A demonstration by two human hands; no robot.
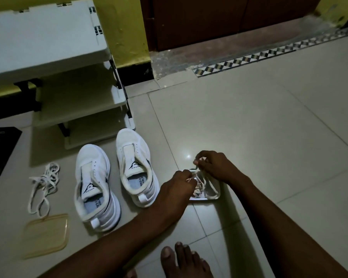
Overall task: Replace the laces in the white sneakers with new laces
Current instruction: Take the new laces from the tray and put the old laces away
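Two white sneakers stand side by side on the tiled floor, toes pointing away from me, both without laces: the left sneaker [94, 187] and the right sneaker [136, 167]. A loose pile of white laces [44, 183] lies on the floor left of them. To the right of the shoes sits a clear plastic container [211, 191] with other laces [199, 187] in it. My left hand [177, 187] pinches a lace at the container's left edge. My right hand [211, 164] pinches a lace end just above the container.
A white plastic shoe rack [54, 63] stands at the back left. The translucent yellowish lid [46, 235] lies left of my forearm. A black flat object [0, 151] is at the far left edge. My bare foot [185, 261] rests at the bottom.
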